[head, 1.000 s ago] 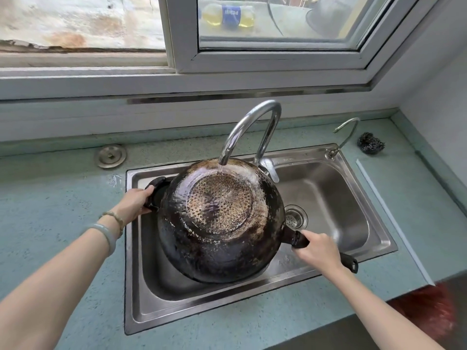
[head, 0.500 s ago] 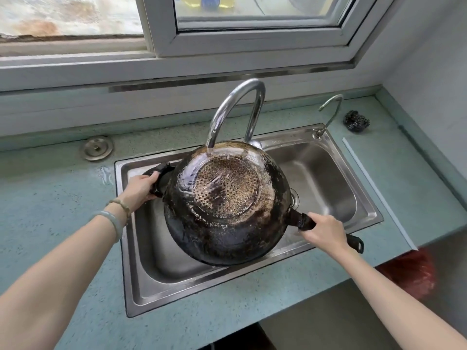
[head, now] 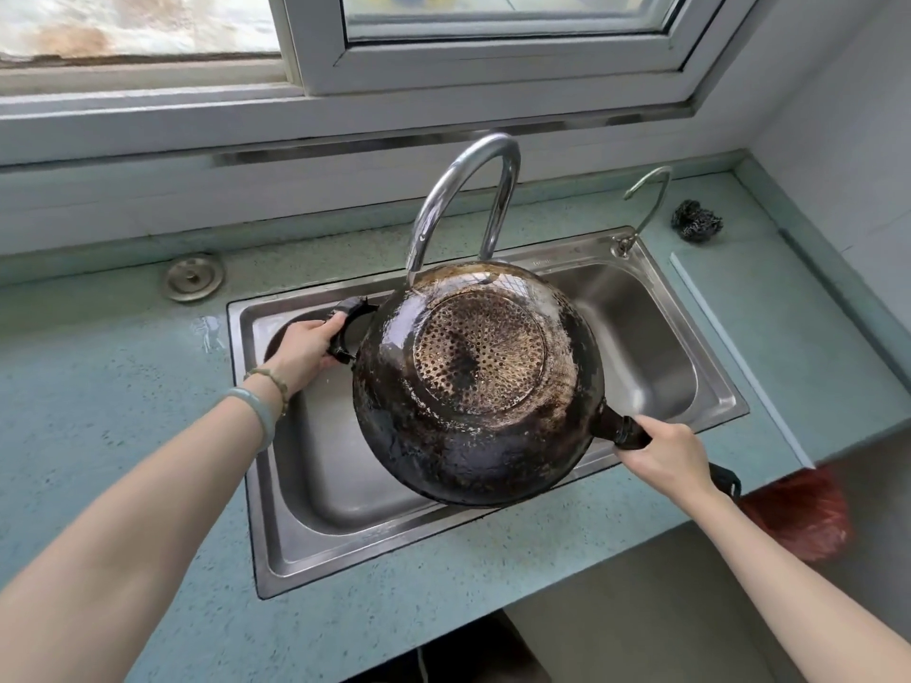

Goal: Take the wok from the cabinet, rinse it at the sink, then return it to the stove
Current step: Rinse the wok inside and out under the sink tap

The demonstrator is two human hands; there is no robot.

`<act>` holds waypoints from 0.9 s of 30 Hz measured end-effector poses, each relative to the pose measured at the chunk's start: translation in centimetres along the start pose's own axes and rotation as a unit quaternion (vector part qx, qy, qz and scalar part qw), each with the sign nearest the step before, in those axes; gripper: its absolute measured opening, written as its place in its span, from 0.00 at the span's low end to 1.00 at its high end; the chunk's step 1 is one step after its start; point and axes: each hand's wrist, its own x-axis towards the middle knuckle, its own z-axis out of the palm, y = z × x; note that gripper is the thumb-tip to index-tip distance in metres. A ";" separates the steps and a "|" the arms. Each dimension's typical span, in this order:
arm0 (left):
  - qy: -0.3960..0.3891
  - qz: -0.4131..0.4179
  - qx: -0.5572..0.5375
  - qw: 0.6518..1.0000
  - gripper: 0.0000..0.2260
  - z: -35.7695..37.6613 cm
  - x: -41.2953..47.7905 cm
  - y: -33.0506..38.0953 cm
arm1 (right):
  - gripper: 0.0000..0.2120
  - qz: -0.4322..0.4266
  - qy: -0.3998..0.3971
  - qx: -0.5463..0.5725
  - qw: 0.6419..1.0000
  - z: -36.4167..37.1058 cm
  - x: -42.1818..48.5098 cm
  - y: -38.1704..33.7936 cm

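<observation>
A blackened wok is held upside down and tilted over the steel sink, its scorched, dimpled underside facing me and glistening wet. My left hand grips the small black loop handle on the wok's left side. My right hand is closed around the long black handle on the right, whose tip pokes out behind my wrist. The curved tap spout ends just above the wok's far left rim. The wok's inside is hidden.
The sink is set in a pale green counter. A small second tap and a steel scouring ball sit at the back right, a round metal cap at the back left. A window runs behind. A red bag hangs below right.
The wok has been tipped further, its far rim now closer under the spout and its underside turned more toward me. Both hands keep their grips. The camera view has shifted slightly.
</observation>
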 end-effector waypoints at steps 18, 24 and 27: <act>0.069 0.057 0.180 0.980 0.35 2.1 0.9 -0.1 | 0.16 -0.003 -0.002 0.014 1.000 -0.7 0.2 1.3; 0.069 0.063 0.222 0.970 0.30 2.7 0.1 0.7 | 0.18 -0.005 0.002 0.019 1.000 -0.9 0.1 1.5; 0.059 0.066 0.233 0.969 0.29 3.0 0.1 1.0 | 0.18 -0.002 0.011 0.022 1.000 -1.1 -0.1 1.6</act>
